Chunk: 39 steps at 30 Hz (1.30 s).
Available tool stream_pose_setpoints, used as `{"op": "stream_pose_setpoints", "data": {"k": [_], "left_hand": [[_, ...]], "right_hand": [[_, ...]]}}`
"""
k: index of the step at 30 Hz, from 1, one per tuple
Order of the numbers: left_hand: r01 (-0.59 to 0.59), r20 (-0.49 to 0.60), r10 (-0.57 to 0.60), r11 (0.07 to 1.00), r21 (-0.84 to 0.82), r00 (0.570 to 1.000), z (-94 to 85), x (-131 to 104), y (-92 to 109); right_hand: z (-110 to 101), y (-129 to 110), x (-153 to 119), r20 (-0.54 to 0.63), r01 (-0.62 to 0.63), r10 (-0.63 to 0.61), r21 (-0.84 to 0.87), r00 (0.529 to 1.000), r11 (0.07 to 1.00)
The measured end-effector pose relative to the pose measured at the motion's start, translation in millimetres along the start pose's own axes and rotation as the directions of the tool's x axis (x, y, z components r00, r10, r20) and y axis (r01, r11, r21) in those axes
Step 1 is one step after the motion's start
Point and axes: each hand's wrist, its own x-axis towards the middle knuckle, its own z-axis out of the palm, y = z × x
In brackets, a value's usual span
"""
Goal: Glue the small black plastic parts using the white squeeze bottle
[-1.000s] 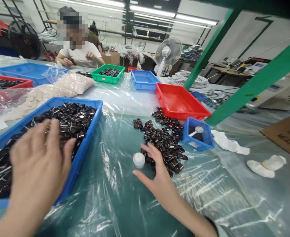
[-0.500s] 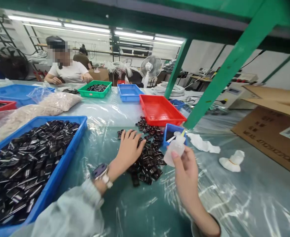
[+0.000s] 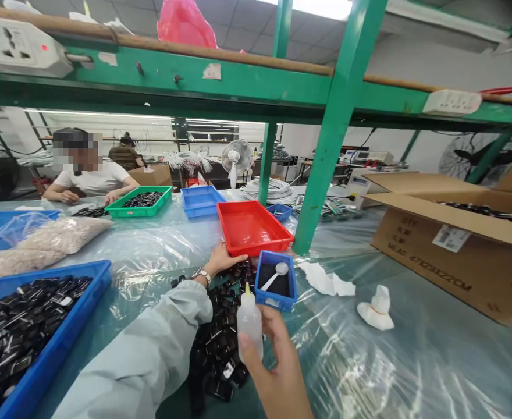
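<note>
My left hand (image 3: 223,259) is at the near left corner of a red tray (image 3: 256,249), its thumb along the near wall and its other fingers mostly out of sight; it seems closed on the corner. My right hand (image 3: 277,349) holds a translucent squeeze bottle (image 3: 250,326) with a yellow tip, upright, thumb in front and fingers behind. Beneath both hands a heap of small dark plastic pieces (image 3: 221,343) spreads over the table. Just past the bottle, a small blue box (image 3: 293,291) contains black material and a white spoon (image 3: 281,269).
A large blue tray (image 3: 103,279) of dark pieces stands left. Crumpled tissue (image 3: 326,279) and a white wrapped bundle (image 3: 376,308) lie right, before a cardboard box (image 3: 434,273). A green post (image 3: 326,145) rises behind the red tray. Across the table sits a person (image 3: 92,177).
My left hand has moved forward from the heap to the red tray's corner. My right hand has brought the bottle left over the heap and turned it upright. The view has tilted up and right.
</note>
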Motion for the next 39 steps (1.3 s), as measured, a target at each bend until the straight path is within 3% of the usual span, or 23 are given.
{"op": "stream_pose_setpoints", "data": {"k": [5, 9, 20, 28, 31, 36, 39], "left_hand": [[0.079, -0.03, -0.076, 0.989, 0.126, 0.997, 20.6, -20.8, 5.8], [0.06, -0.041, -0.053, 0.981, 0.187, 0.998, 17.6, -44.0, 8.2], [-0.078, 0.08, 0.057, 0.957, 0.281, 0.995, -33.4, -147.5, -45.7], [-0.064, -0.021, 0.074, 0.944, 0.323, 0.997, -69.5, -189.0, -48.1], [-0.027, -0.082, 0.057, 0.946, 0.322, 0.995, -75.9, -205.5, -53.7], [0.021, -0.076, 0.002, 0.952, 0.305, 0.997, -80.0, -237.1, -74.1], [0.016, -0.085, 0.01, 0.955, 0.296, 0.996, -77.7, -246.9, -79.3]], "right_hand": [[-4.5, -7.0, -0.1, 0.126, 0.0, 0.005, -0.04, 0.992, 0.999], [-3.4, -6.2, -2.0, 0.191, 0.024, -0.01, -0.075, 0.981, 0.997], [-3.8, -5.5, -5.1, 0.277, 0.038, -0.005, -0.116, 0.961, 0.993], [-1.7, -1.9, -13.2, 0.374, 0.002, 0.037, -0.104, 0.927, 0.995], [-1.5, -2.2, -19.6, 0.452, -0.054, 0.077, -0.063, 0.889, 0.997], [8.8, -0.2, -36.9, 0.652, -0.155, 0.123, -0.009, 0.748, 0.988], [19.0, 6.0, -42.7, 0.695, -0.145, 0.14, -0.052, 0.705, 0.988]]}}
